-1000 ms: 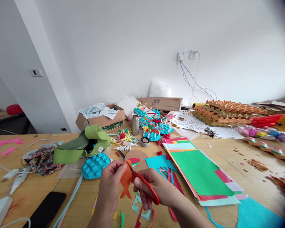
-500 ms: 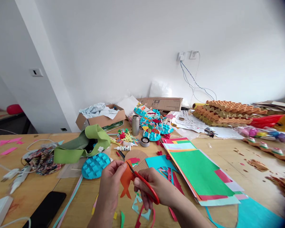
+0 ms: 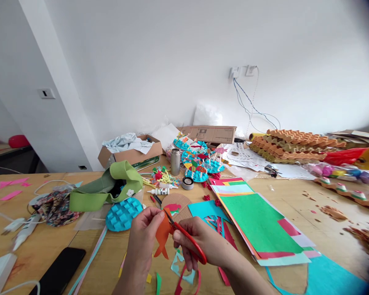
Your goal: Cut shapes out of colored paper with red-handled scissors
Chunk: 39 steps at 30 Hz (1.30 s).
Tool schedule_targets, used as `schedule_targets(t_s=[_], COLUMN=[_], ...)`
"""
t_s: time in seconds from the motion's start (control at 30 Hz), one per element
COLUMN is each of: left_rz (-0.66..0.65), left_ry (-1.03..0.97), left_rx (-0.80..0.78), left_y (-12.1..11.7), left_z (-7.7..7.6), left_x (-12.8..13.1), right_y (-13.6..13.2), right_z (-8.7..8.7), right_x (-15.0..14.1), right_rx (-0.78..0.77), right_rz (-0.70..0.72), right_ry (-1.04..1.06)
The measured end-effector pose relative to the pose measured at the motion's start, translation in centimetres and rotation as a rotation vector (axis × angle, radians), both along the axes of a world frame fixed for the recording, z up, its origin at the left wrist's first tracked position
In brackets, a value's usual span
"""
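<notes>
Between the fingers of my left hand is an orange paper fish, pinched near its top with the forked tail hanging down. My right hand is wrapped round the handles of red-handled scissors. Their blades point up and left, lying at the upper edge of the orange paper beside my left fingertips. Beyond the hands lies a round cardboard piece with red and green paper cut-outs on it. Below my right hand, light blue paper scraps and a red strip lie on the table.
Stacked coloured paper lies to the right. A blue woven disc, a green felt bag and a black phone are on the left. Further back stand a metal flask, tape roll and egg trays.
Both hands stay almost in the same place. The scissor blades look slightly more closed at the paper, and the fish's tail has shifted a little.
</notes>
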<state>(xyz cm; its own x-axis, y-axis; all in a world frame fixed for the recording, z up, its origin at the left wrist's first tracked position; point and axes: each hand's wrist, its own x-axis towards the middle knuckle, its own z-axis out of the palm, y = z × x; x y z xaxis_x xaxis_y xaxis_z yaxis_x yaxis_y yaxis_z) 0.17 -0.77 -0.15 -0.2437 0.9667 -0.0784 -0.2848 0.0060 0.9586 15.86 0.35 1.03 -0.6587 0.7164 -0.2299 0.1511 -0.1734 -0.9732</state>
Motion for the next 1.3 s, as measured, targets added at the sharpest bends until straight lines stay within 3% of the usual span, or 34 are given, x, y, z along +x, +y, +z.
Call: schedule_targets(t_s=[1.03, 1.3], left_rz=[-0.075, -0.040], left_ry=[0.029, 0.075], left_rx=[-0.016, -0.014], left_y=[-0.25, -0.14], left_z=[0.39, 0.21], left_x=[-0.47, -0.53], right_y=[0.08, 0.01], right_z=[0.21, 0.27], right_x=[0.56, 0.61], right_rx=[0.012, 0.040], right_rz=[0.027, 0.021], right_ry=[-0.052, -0.052])
